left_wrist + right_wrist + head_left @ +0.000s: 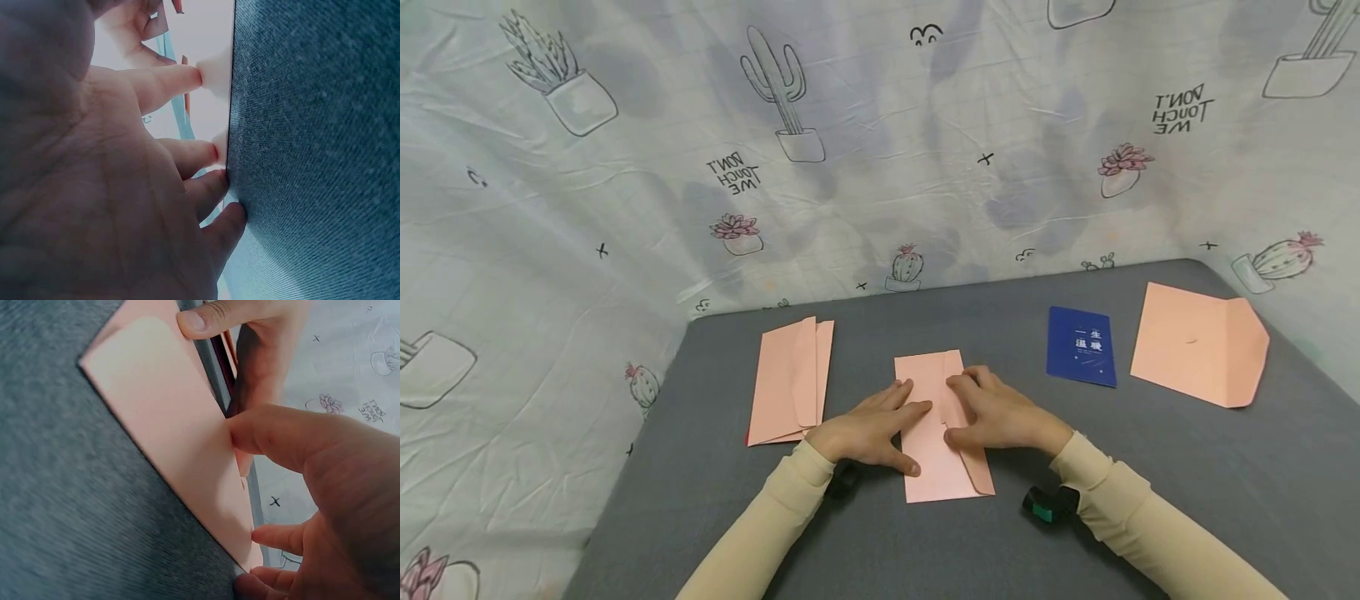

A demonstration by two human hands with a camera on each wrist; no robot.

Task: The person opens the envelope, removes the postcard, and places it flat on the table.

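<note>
A pink envelope (928, 483) lies on the grey table between the two hands, its flap (169, 425) along the right side. The left hand (868, 429) rests on the envelope's left part, fingers spread and fingertips touching the paper near its edge. The right hand (1000, 410) is at the flap, with its thumb at the flap's free edge and bent fingers touching farther up. A gap shows between the right thumb and index finger. In the left wrist view the left palm (106, 162) covers much of the envelope.
Left of the hands lie stacked pink envelopes (782, 383) with a red edge below. A blue card (1081, 346) with white characters lies to the right, beside another pink envelope (1183, 342) with its flap unfolded. Patterned white cloth (865, 167) hangs behind the table (700, 500).
</note>
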